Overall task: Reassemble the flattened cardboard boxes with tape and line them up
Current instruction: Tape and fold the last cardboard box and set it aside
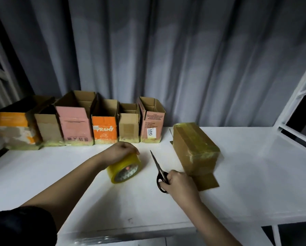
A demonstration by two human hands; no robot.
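- Boxes stood rebuilt along the back of the white table (237, 174), six in a row against the grey curtain (166, 59): a large orange-and-white box (15, 132) at the far left, a plain brown box (48, 127), a tall pink box (74, 121), an orange "PRAMY" box (104, 127), a small brown box (129, 125) and a pink labelled box (152, 121), each with yellowish tape around its base and its top flaps open.
- Left hand (121, 150) rested on top of the yellow tape roll (124, 169), which stood on edge; the fingers curled over its rim. Standing like that, the roll could probably trundle off toward the front edge once released — laying it flat would stop that.
- Scissors (159, 172) lay on the table with the closed blades pointing away toward the row; the right hand (179, 181) gripped the black handles, though whether the fingers passed through the loops I could not tell. A careless lift could likely swing the tip toward the left hand, which sat just beside the blades.
- Seventh box (195, 148), brown and heavily taped, lay on its side well apart from the row, a loose flap (206, 181) sticking out beneath it near the right hand. It was not yet lined up, and that flap might snag or fold when the box is stood up.
- White metal frame (294, 103) rose at the far right, clear of the free gap beside the labelled box.
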